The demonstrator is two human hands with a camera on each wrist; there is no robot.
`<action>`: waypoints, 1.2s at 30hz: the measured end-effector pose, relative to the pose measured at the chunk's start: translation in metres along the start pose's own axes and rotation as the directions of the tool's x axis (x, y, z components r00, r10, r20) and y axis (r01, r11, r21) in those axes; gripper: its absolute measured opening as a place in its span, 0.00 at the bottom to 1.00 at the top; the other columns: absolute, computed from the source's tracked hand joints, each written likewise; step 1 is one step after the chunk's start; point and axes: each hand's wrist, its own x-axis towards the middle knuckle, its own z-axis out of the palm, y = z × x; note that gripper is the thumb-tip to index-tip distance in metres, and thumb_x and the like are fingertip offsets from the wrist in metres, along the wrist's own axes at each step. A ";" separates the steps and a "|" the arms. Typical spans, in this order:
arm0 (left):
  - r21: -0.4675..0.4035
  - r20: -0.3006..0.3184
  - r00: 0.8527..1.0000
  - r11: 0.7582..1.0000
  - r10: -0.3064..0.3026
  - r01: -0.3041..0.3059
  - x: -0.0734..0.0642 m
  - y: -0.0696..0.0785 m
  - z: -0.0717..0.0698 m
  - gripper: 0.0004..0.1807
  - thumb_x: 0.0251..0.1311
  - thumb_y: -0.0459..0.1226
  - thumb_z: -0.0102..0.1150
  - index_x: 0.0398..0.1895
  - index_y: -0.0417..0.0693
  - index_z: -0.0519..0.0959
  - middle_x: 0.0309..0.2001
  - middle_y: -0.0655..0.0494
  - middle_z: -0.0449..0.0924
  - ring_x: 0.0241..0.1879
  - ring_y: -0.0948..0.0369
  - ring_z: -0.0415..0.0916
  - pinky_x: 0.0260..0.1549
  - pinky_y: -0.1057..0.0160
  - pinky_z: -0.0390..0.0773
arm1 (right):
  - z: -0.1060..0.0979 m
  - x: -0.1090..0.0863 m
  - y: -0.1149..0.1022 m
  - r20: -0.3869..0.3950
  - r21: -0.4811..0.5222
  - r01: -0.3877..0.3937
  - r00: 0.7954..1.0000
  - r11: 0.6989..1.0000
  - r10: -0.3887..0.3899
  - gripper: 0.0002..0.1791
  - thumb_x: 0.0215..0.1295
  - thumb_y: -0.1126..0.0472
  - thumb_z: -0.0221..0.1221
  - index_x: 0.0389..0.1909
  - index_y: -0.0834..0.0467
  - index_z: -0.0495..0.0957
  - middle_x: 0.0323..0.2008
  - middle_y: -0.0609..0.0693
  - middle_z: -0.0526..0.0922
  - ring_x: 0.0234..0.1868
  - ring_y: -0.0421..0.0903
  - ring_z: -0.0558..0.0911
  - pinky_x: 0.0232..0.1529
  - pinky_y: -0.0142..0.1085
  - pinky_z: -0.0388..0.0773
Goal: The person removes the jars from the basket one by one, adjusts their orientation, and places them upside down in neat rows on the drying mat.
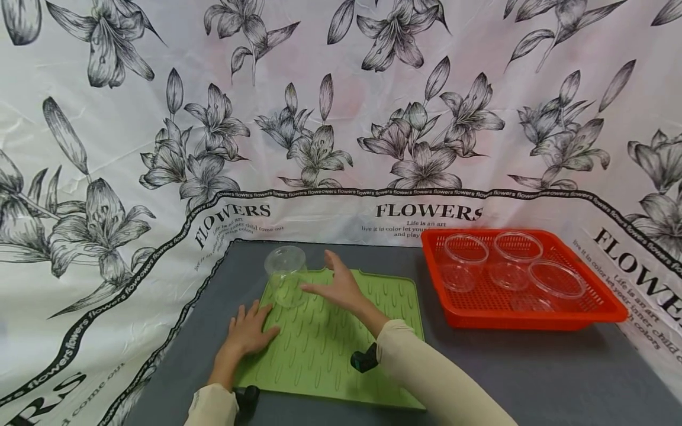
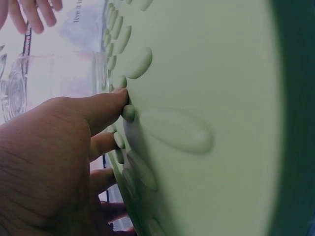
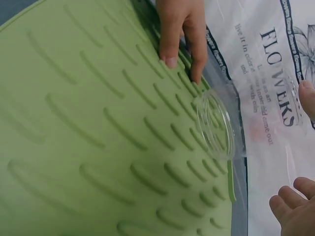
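A clear plastic cup stands at the back left of a green mat with raised ridges. Its wide rim meets the mat in the right wrist view, so it appears upside down. My right hand is held just right of the cup, thumb and fingers spread apart, with a gap to it and nothing held. On the mat's left edge rests my left hand, its fingers spread; its thumb touches the ridged surface in the left wrist view.
To the right, a red plastic basket holds three clear cups with their rims up. A grey table lies beneath everything. White flower-printed sheeting rises behind and at both sides.
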 end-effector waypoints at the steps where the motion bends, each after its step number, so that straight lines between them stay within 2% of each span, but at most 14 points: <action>1: -0.001 -0.002 1.000 1.000 0.005 -0.005 0.001 0.001 -0.001 0.35 0.71 0.48 0.58 0.75 0.39 0.65 0.77 0.26 0.51 0.75 0.23 0.41 0.69 0.21 0.47 | -0.003 -0.002 0.001 -0.003 -0.003 0.001 1.000 1.000 -0.001 0.58 0.59 0.43 0.72 0.82 0.50 0.47 0.79 0.56 0.59 0.78 0.58 0.62 0.72 0.60 0.67; 16: 0.004 0.003 1.000 1.000 0.030 -0.030 0.002 -0.002 -0.003 0.36 0.70 0.48 0.59 0.74 0.38 0.66 0.76 0.25 0.54 0.74 0.22 0.45 0.66 0.21 0.51 | -0.047 -0.026 0.012 -0.014 -0.069 0.040 0.999 0.997 -0.041 0.55 0.60 0.45 0.72 0.81 0.52 0.51 0.78 0.57 0.62 0.77 0.58 0.64 0.71 0.61 0.68; 19: 0.010 0.001 0.999 0.999 0.037 -0.037 0.002 -0.001 -0.002 0.36 0.69 0.48 0.60 0.74 0.38 0.67 0.76 0.25 0.54 0.74 0.22 0.45 0.66 0.20 0.52 | -0.059 -0.030 0.012 -0.029 -0.103 0.061 0.998 0.993 -0.064 0.53 0.61 0.46 0.72 0.80 0.55 0.54 0.76 0.59 0.64 0.76 0.60 0.66 0.70 0.61 0.68; 26: 0.002 -0.005 0.999 0.999 0.046 -0.046 0.001 0.001 -0.001 0.36 0.69 0.48 0.60 0.74 0.38 0.67 0.75 0.25 0.54 0.73 0.22 0.46 0.65 0.19 0.52 | -0.089 -0.039 0.011 -0.065 -0.200 0.072 0.994 0.977 -0.087 0.44 0.64 0.48 0.69 0.77 0.56 0.61 0.73 0.58 0.70 0.73 0.59 0.69 0.70 0.60 0.69; 32: 0.011 0.010 0.999 0.999 0.036 -0.036 0.003 -0.003 0.001 0.37 0.68 0.49 0.60 0.74 0.39 0.67 0.76 0.25 0.54 0.74 0.22 0.45 0.64 0.19 0.52 | -0.121 -0.050 0.014 -0.111 -0.243 0.137 0.980 0.960 -0.168 0.35 0.68 0.50 0.67 0.71 0.58 0.69 0.68 0.59 0.74 0.70 0.59 0.73 0.68 0.60 0.71; 36: 0.019 0.023 0.999 0.999 0.034 -0.034 0.005 -0.004 0.002 0.37 0.68 0.50 0.60 0.74 0.39 0.67 0.76 0.25 0.53 0.73 0.21 0.45 0.64 0.19 0.53 | -0.138 -0.058 0.019 -0.160 -0.244 0.164 0.965 0.956 -0.206 0.32 0.67 0.52 0.67 0.69 0.59 0.72 0.66 0.60 0.76 0.68 0.59 0.75 0.67 0.59 0.72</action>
